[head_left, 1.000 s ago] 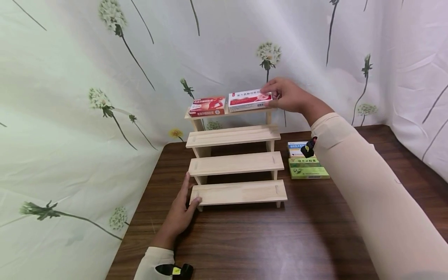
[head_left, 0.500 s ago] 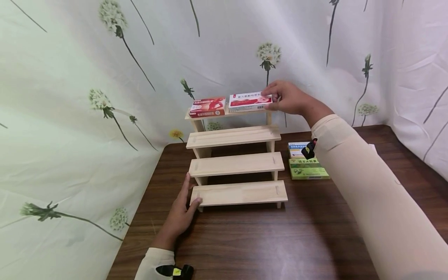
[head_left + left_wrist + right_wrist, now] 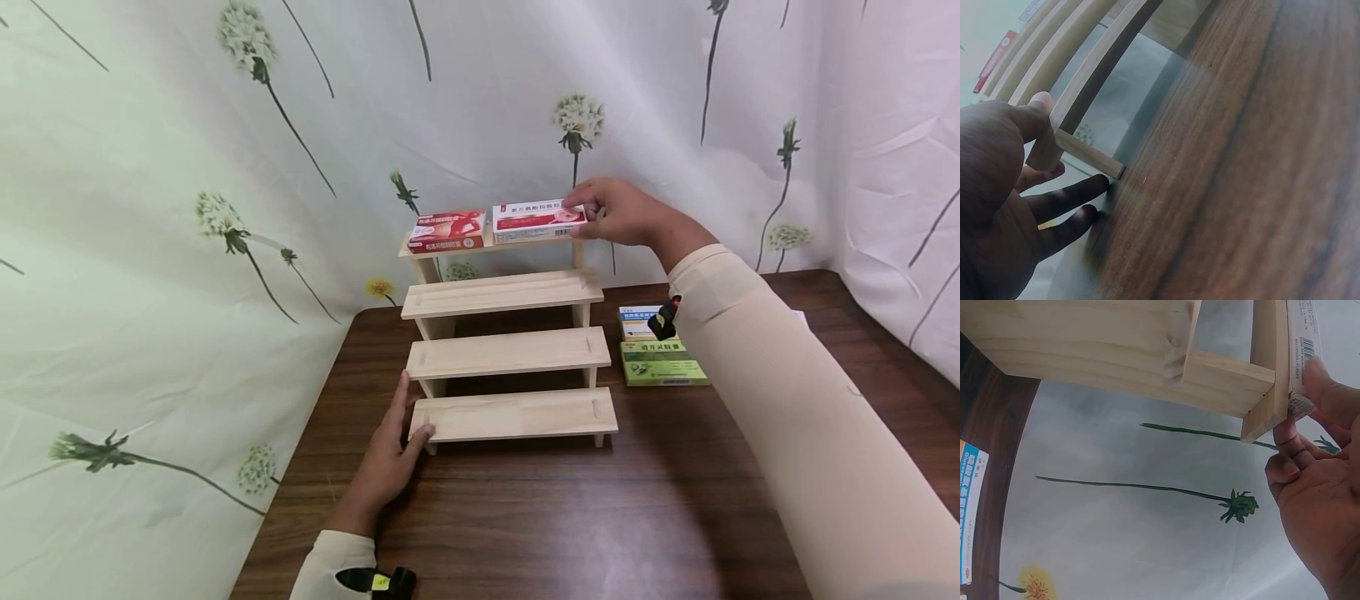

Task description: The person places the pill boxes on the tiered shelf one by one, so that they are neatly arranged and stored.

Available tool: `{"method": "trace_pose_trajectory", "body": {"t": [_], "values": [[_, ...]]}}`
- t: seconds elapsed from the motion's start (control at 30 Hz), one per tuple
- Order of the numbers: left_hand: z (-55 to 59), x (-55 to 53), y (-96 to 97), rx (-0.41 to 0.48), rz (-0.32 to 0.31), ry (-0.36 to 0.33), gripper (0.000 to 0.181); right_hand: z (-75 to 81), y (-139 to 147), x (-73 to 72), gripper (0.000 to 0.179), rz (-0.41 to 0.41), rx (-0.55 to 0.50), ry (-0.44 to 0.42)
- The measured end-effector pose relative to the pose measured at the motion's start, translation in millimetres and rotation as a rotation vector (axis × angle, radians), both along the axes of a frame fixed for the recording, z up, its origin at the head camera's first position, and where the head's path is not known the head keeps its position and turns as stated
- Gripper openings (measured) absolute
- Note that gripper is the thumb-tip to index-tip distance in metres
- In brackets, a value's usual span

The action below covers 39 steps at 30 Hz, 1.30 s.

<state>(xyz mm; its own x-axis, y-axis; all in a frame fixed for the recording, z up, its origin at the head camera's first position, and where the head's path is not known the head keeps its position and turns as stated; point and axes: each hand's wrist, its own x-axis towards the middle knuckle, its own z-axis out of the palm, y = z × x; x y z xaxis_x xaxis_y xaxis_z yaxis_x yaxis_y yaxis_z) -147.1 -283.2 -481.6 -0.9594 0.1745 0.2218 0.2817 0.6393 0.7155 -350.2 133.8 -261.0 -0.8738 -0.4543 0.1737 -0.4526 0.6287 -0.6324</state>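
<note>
A stepped wooden rack [image 3: 517,350] stands on the table. My left hand [image 3: 390,454] grips the left end of its lowest step, thumb on the board; the left wrist view shows the other fingers [image 3: 1069,199] spread beside the leg. On the top step lie two medicine boxes. The white-and-red medicine box [image 3: 528,223] is at the right, its end pinched between the thumb and fingers of my right hand [image 3: 626,212]. In the right wrist view that box [image 3: 1300,350] rests along the top board. Left of it, a small gap apart, lies the red medicine box [image 3: 447,231].
To the right of the rack, a green medicine box [image 3: 660,364] and a blue-and-white one [image 3: 633,321] lie on the brown table [image 3: 517,525], partly hidden by my right sleeve. A flower-printed curtain [image 3: 480,100] hangs close behind the rack.
The white-and-red box seems to have settled slightly flatter on the top step, with my right hand still on its end. My left hand keeps its place; the head view has shifted a little.
</note>
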Motion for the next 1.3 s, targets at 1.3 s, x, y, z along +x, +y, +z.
{"method": "trace_pose_trajectory", "body": {"t": [1.3], "values": [[0.0,0.1,0.6,-0.018,0.013,-0.001,0.09,-28.1,37,19.0,0.056,-0.07,-0.14,0.158]]}}
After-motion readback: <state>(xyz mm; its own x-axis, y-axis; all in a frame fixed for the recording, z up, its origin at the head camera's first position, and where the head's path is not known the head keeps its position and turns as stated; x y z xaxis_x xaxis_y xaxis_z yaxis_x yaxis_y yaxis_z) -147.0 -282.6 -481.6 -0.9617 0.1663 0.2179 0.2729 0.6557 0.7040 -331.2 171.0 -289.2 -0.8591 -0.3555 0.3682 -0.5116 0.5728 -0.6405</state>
